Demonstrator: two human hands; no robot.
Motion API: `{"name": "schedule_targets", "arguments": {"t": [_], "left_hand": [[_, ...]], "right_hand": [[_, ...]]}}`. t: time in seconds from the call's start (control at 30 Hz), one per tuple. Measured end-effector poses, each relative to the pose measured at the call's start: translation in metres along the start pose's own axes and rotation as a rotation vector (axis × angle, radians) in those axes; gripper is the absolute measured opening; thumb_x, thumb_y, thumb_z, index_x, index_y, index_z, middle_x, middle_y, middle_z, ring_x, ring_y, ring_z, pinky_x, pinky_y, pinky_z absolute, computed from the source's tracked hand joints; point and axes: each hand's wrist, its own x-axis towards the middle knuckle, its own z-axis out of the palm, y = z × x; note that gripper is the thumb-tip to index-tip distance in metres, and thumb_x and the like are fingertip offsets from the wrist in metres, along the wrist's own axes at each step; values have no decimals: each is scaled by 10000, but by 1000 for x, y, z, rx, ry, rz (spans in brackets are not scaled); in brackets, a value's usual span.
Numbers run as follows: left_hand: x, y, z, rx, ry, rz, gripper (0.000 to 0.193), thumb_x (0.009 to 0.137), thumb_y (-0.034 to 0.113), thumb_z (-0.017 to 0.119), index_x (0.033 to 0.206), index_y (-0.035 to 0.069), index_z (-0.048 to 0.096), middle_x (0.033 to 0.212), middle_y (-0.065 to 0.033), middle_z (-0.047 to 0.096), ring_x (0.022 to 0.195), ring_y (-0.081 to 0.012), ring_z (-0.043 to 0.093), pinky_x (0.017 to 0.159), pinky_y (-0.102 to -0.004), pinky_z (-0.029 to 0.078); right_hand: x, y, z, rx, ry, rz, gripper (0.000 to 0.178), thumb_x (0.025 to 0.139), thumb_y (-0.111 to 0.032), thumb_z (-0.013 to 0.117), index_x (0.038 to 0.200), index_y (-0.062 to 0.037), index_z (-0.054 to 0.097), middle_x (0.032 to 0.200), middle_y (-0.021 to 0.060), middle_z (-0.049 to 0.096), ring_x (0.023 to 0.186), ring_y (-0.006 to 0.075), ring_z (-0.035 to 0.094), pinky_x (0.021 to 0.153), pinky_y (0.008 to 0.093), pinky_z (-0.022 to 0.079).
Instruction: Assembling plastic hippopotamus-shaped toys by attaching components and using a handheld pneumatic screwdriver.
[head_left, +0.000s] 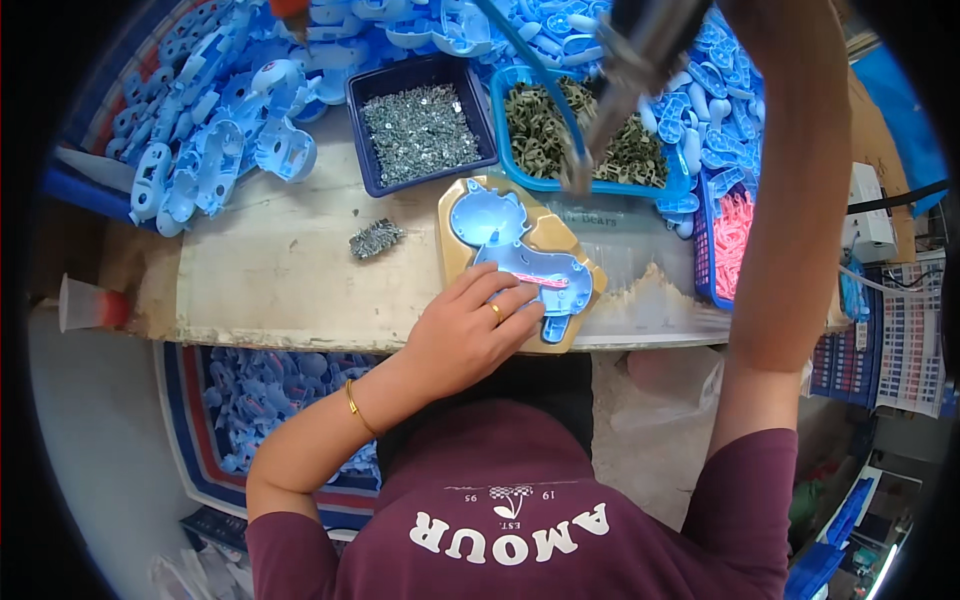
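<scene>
My left hand [475,330], with a ring and bracelet, lies over a light blue plastic toy shell [545,268]. Its fingers are stretched out and rest on the shell's lower part, beside a thin pink strip [540,280] inside it. The shell sits in a gold-coloured holder [458,262] at the table's front edge. Up from the lower right reaches my right forearm [790,200]; the right hand is beyond the upper edge. A blurred metal-tipped hanging tool [625,85], joined to a blue hose [535,65], is above the holder; what holds it is hidden.
A dark tray of small screws [484,150] and a blue basket of olive-coloured parts [680,188] stand behind the holder. Loose screws [376,239] lie to its left. Blue shells [220,165] are heaped at the back; a basket of pink pieces [703,250] stands right.
</scene>
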Motion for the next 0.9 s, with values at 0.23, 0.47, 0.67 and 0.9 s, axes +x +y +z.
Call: {"name": "schedule_targets", "arguments": {"t": [0.23, 0.47, 0.67, 0.9], "left_hand": [[2, 1, 2, 18, 6, 4, 304, 818, 205, 738, 1083, 76, 662, 1144, -72, 656, 1086, -260, 610, 1034, -447, 473], [-20, 6, -8, 42, 7, -169, 414, 805, 256, 789, 1190, 161, 670, 1399, -121, 540, 1285, -326, 509, 1095, -523, 415], [-24, 9, -5, 32, -29, -266, 460, 798, 269, 788, 1233, 194, 657, 1514, -173, 432, 1394, -377, 411, 1144, -548, 347], [-25, 10, -4, 80, -90, -269, 470, 831, 285, 769, 1272, 195, 633, 1504, -185, 447, 1404, -378, 406, 1160, -535, 340]], "right_hand": [[-60, 7, 14, 391, 115, 65, 648, 832, -142, 574, 1387, 119, 365, 778, 121, 603, 584, 197, 599, 600, 306, 556], [-60, 7, 35, 420, 255, 73, 513, 896, -128, 594, 1301, 144, 433, 682, 86, 581, 506, 161, 564, 521, 270, 501], [-58, -14, 61, 562, 329, 325, 547, 844, -67, 627, 1332, 80, 429, 686, 71, 580, 496, 149, 552, 506, 290, 494], [-79, 18, 62, 1358, 207, 448, 446, 861, -105, 716, 1246, 30, 537, 748, 97, 653, 610, 180, 678, 583, 309, 561]]}}
